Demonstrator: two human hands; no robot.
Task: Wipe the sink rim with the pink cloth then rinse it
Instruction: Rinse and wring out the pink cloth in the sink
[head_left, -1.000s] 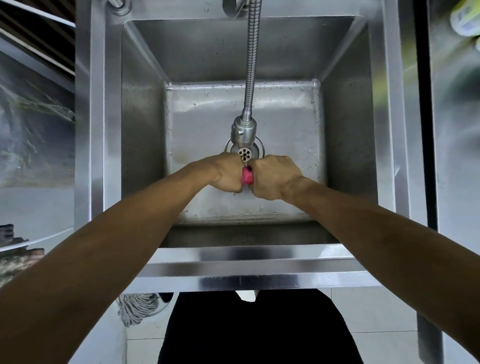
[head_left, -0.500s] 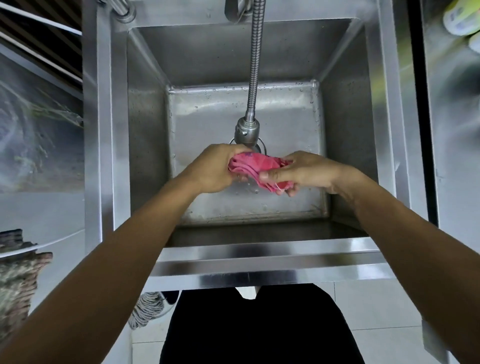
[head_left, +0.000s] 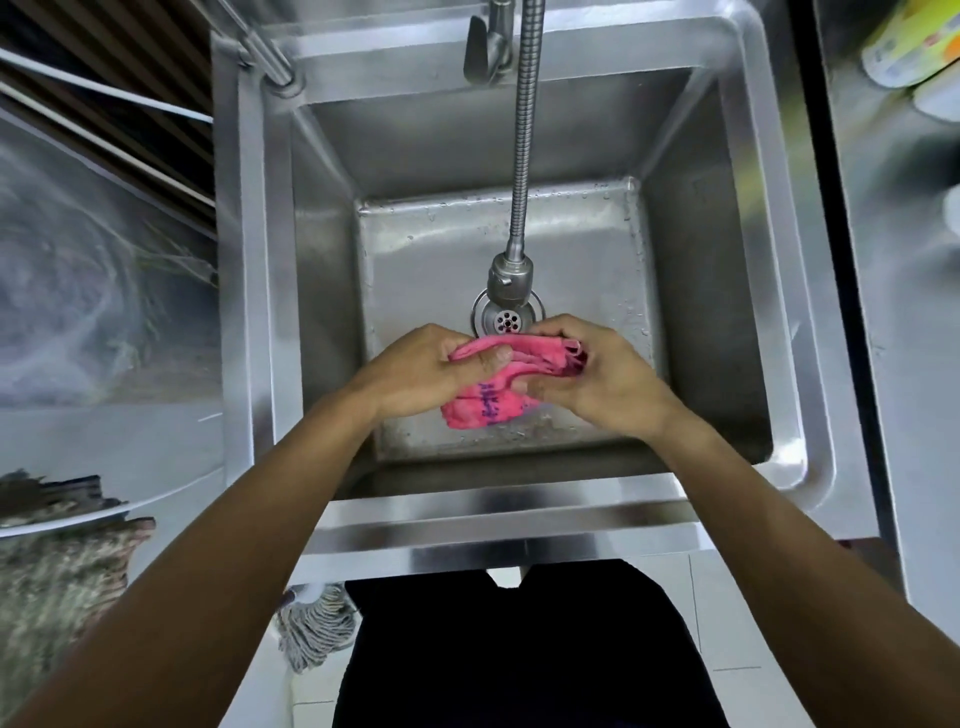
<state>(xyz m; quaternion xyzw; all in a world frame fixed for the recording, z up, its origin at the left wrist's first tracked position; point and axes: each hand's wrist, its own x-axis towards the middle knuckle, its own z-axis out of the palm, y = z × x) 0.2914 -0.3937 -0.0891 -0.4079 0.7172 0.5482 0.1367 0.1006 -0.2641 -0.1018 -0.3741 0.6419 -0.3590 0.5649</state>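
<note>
- Since the earlier frames both hands have drawn nearer the near wall of the basin, and the pink cloth (head_left: 491, 387), a second ago a sliver squeezed between two fists, now shows as a bunched roll stretched between them.
- Steel sink (head_left: 254, 322): a deep square basin with a broad flat rim all round; water drops dot the far edge of its floor.
- Steel surface (head_left: 893, 322) stands to the right of the sink, with a yellow-green packet (head_left: 906, 44) blurred at its far corner.
- Tap hose (head_left: 524, 130): a ribbed flexible metal hose comes down from the far rim and ends in a nozzle (head_left: 510, 278) that hangs over the drain (head_left: 507, 318).
- Mop head (head_left: 317, 631) of grey strands lies on the tiled floor (head_left: 727, 623) below the front rim, to the left.
- Left hand (head_left: 421, 371) grips the left end of the cloth, fingers curled under it and the thumb pressed along its top.
- Right hand (head_left: 597, 382) grips the right end, fingers curled over the folds and the thumb tucked against the underside.
- Cloth itself: held above the basin floor, just nearer than the drain and clear of the rim; a lower fold with dark purple print hangs down between the hands. I cannot tell whether water is running.
</note>
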